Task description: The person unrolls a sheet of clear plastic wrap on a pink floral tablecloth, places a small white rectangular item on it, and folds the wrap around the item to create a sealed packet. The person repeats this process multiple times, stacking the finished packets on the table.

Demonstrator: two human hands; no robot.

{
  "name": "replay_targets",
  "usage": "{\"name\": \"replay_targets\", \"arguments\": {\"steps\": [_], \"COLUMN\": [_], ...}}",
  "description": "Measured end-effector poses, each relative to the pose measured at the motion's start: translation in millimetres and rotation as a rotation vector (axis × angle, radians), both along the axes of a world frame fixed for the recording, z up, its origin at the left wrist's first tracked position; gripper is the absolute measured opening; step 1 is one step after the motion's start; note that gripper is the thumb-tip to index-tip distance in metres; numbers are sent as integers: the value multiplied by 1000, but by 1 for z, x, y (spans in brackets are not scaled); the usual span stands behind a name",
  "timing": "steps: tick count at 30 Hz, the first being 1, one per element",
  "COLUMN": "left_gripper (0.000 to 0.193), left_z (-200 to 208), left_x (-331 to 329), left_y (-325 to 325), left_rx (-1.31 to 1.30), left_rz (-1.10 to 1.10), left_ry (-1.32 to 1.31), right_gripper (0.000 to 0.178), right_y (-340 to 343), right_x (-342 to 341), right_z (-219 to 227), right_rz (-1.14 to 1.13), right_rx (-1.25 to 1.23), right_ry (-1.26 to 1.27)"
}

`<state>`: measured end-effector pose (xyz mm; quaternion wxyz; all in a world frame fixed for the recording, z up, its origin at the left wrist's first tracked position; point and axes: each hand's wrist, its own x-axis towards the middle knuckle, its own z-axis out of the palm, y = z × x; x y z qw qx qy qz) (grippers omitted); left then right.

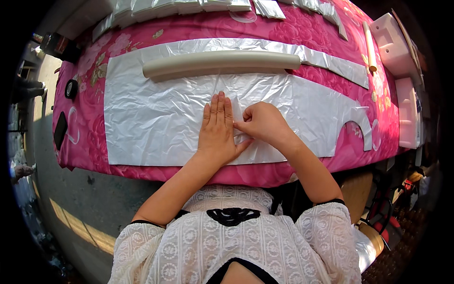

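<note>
Left hand [216, 128] lay flat, open, on the sheet [156, 118]. Right hand [261, 124] pinched a fold. Sheet looked thin; a hard tug could tear it.

- The white plastic sheet [156, 118] is thin, crinkled and glossy, and lies flat on the table, spreading wide from left to right.
- Its left end is cut square; its right end carries a rounded, arch-shaped cut-out at the near edge.
- Its near edge runs close to the near edge of the table.
- A fold or seam line runs from far to near through its middle.
- A narrower strip of the same white plastic [336, 64] lies along its far side, slanting away to the right.
</note>
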<state>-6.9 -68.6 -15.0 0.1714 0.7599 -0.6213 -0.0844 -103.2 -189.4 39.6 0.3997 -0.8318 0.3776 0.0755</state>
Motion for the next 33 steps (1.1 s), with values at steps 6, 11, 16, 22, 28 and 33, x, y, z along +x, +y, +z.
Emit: {"name": "replay_targets", "arguments": {"steps": [6, 11, 16, 22, 28, 33], "left_gripper": [105, 103, 65, 29, 24, 15], "left_z": [-2, 7, 38, 27, -2, 31], "left_x": [-3, 2, 16, 15, 15, 31], "left_y": [-2, 3, 63, 153, 183, 175], "left_rx": [14, -86, -266, 349, 251, 375], "left_rz": [13, -12, -79, 412, 686, 213], "left_ry": [-79, 6, 562, 1583, 1714, 886], "right_gripper": [24, 20, 44, 73, 76, 36], "right_y": [31, 22, 17, 45, 159, 139], "right_x": [-19, -33, -1, 29, 20, 20], "right_z": [-5, 1, -12, -50, -47, -12], "right_rz": [-122, -78, 316, 430, 433, 828], "right_rx": [-265, -371, -697, -631, -257, -325], "right_ry": [-99, -11, -438, -340, -486, -539]}}
